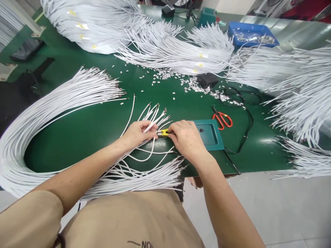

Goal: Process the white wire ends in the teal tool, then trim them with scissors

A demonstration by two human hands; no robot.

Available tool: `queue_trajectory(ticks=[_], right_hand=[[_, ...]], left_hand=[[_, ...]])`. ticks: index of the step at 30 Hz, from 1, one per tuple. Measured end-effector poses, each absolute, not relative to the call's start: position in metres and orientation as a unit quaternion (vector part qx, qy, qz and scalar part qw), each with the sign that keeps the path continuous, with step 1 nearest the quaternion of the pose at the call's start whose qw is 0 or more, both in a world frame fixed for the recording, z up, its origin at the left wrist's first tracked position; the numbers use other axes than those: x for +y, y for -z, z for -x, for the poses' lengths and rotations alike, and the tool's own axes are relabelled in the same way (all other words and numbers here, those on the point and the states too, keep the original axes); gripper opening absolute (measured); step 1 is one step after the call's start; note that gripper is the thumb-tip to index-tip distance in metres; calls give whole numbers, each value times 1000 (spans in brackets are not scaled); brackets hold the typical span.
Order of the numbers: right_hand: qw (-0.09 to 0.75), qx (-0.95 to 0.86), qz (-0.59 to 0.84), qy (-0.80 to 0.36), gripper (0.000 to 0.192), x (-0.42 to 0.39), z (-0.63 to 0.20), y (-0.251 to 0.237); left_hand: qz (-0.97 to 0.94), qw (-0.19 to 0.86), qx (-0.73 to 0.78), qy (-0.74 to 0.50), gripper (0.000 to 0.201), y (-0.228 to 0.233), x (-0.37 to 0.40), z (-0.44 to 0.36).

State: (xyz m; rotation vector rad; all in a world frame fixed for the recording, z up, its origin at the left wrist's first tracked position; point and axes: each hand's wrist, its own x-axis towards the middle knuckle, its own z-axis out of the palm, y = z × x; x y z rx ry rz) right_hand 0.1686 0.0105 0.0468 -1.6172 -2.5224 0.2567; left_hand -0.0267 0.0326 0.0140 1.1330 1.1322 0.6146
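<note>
Several white wires [152, 124] are pinched in the fingers of my left hand [139, 132], their stripped dark ends fanning away from me. My right hand [187, 139] is closed around a small tool with a yellow body and a metal tip [163, 132]. The tip meets the wires at my left fingertips; the rest of the tool is hidden by my right hand, so its kind is unclear. A teal box with a shallow recess [210, 136] lies just right of my right hand. Below my hands lies the near end of a curved wire bundle [144, 179].
Red-handled scissors [222, 119] lie beyond the teal box, near a black cable [249, 125]. Small metal pieces [196, 84] are scattered on the green table [85, 132]. White wire bundles [176, 48] line the back and right [305, 86]. A blue tray [250, 43] holds metal pieces.
</note>
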Motion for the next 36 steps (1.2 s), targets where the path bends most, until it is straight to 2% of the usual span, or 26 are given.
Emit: queue_trajectory(ticks=[9,14,17,21,25,29,32,34,36], right_hand=[[66,-838,540,-41,14,9,-168,-40],[63,-841,535,-43,14,7,-168,-41],[78,-826,558,0,14,3,-172,-43],[90,-723,678,97,38,-2,-177,-37],[90,-713,691,81,41,-1,-181,-31],[133,-716,682,68,37,-3,-175,-37],[193,-759,621,23,28,-17,-151,-45],[227,-825,517,-31,20,-33,-127,-48],[223,-881,413,-56,19,-47,-102,-48]], left_hand=[[-559,590,530,-240,21,-13,33,23],[-558,599,526,-232,21,-13,33,22],[-559,603,524,-223,20,-13,34,22],[-547,613,529,-211,22,-11,36,25],[-537,623,529,-211,26,-13,36,29],[-509,621,548,-234,28,-18,33,35],[-491,625,546,-265,35,-21,31,42],[-490,624,536,-287,37,-24,30,47],[-494,614,533,-308,33,-28,29,51]])
